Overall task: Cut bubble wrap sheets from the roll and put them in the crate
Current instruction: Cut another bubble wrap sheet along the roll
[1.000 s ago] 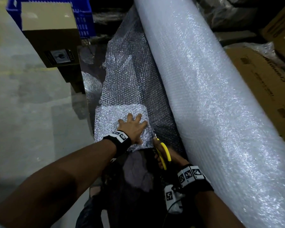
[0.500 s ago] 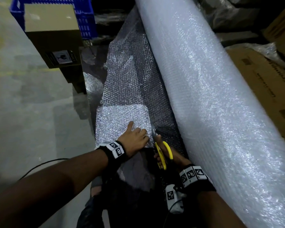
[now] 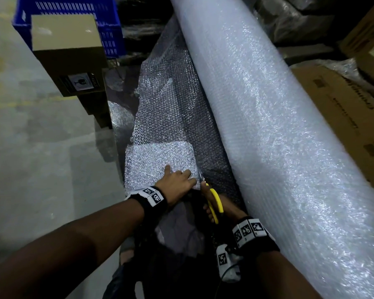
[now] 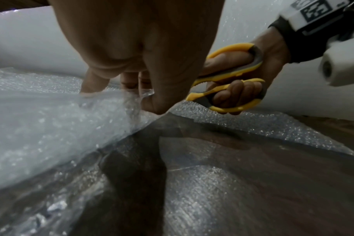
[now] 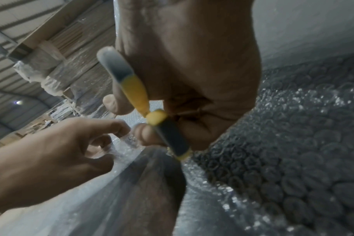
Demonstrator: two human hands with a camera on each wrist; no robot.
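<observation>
Yellow-and-grey handled scissors (image 3: 213, 202) sit in the right hand (image 3: 225, 209): the thumb goes through one loop and the fingers curl through the other, seen clearly in the left wrist view (image 4: 230, 78). The short blades point away from the person, at the right edge of a folded bubble wrap sheet (image 3: 158, 162).

Left hand (image 3: 177, 182) lies on the near right corner of that sheet. In the wrist views its fingers are bent and the thumb (image 4: 154, 102) closes against them with the plastic edge between, so it is pinching the sheet just beside the blades.

Count: one large bubble wrap roll (image 3: 268, 126) lying lengthwise on the right; one loose length of wrap (image 3: 171, 104) spread beside it, its near end folded into the sheet; one pair of scissors; one blue crate (image 3: 108, 29) at far left, well apart from the hands; one small cardboard box (image 3: 67, 48) in front of the crate.

Writing: the box carries a black label with a white glass symbol (image 3: 80, 83); any text is too small to read. Larger cartons (image 3: 343, 108) on the right bear print that is unreadable. Wristbands (image 3: 151, 196) show square black-and-white markers.
</observation>
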